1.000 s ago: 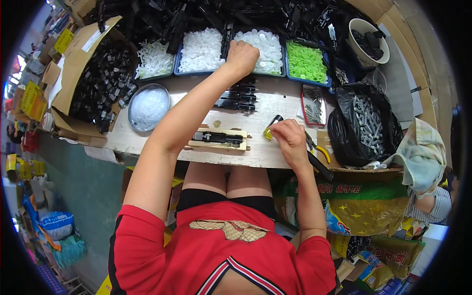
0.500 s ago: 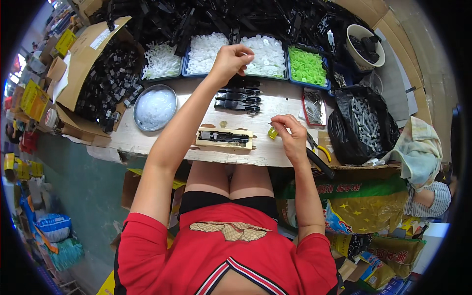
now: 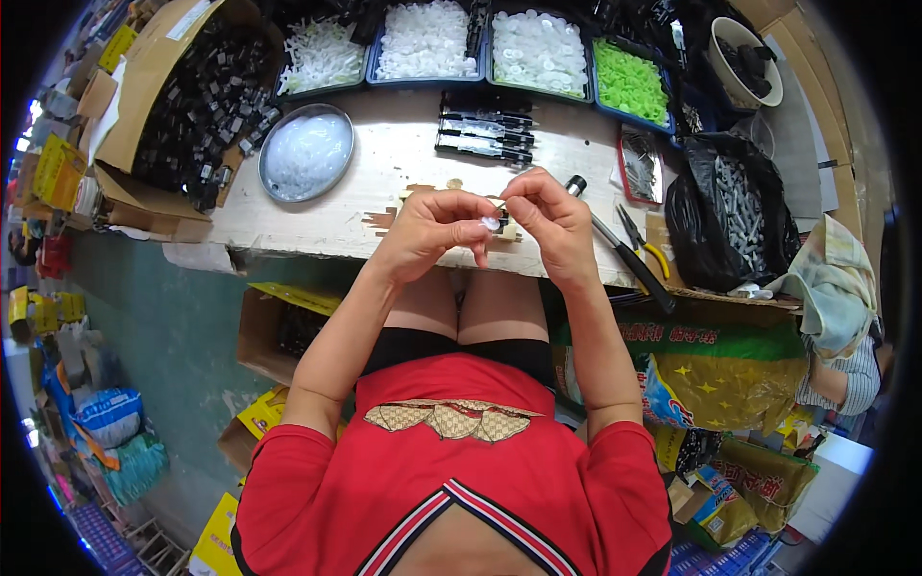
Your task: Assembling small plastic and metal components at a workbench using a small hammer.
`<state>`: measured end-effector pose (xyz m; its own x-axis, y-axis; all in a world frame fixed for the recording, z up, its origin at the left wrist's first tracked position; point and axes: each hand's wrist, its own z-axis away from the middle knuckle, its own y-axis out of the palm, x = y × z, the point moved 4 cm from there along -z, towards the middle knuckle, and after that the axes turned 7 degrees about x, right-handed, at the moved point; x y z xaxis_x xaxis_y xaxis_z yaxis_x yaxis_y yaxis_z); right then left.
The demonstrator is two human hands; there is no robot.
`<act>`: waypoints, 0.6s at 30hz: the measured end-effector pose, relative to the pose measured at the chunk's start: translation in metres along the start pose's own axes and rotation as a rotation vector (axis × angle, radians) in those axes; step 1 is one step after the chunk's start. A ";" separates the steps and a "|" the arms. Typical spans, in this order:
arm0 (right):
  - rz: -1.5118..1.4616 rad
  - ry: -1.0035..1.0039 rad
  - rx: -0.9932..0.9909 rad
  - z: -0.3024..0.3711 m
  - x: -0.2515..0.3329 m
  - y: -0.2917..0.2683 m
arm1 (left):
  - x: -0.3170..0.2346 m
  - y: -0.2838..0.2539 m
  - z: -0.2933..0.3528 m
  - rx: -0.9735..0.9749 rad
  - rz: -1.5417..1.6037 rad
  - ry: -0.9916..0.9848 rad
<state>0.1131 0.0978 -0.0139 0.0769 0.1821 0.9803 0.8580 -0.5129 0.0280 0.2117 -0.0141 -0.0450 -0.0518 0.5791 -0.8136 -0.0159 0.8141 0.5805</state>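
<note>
Disc (image 3: pixel 490 223), small and white: held at the fingertips of the left hand (image 3: pixel 427 233), thumb and forefinger closed on it. Right hand (image 3: pixel 555 228): thumb and forefinger pinched on a thin piece (image 3: pixel 500 204) just above the disc; from here I cannot tell whether the two touch. The hands face each other, fingertips near but the palms apart, with the disc between them over the front of the workbench (image 3: pixel 384 144). Below the disc lies a light wooden fixture (image 3: pixel 511 233), mostly covered by the hands. Beyond the fingertips, a stack of black parts (image 3: pixel 487 134) rests on the bench. To the right of the right hand: a black-handled tool (image 3: pixel 634 262), set at a slant, its grip extending past the front edge; beside it, pliers (image 3: pixel 639 240) with yellow on the handles. Behind the black parts: a tray (image 3: pixel 540 93) filled with white discs (image 3: pixel 538 53).
</note>
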 end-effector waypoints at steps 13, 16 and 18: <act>0.206 0.081 0.104 0.000 0.002 0.015 | 0.008 -0.007 0.017 -0.094 0.012 0.058; 0.293 0.033 0.079 0.000 0.001 0.025 | 0.012 -0.013 0.018 -0.150 0.062 0.123; 0.357 -0.080 0.006 0.001 -0.004 0.030 | 0.012 -0.014 0.018 -0.181 0.073 0.158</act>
<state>0.1389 0.0822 -0.0166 0.4112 0.0578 0.9097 0.7731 -0.5509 -0.3145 0.2297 -0.0182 -0.0637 -0.2149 0.6102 -0.7625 -0.1847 0.7413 0.6453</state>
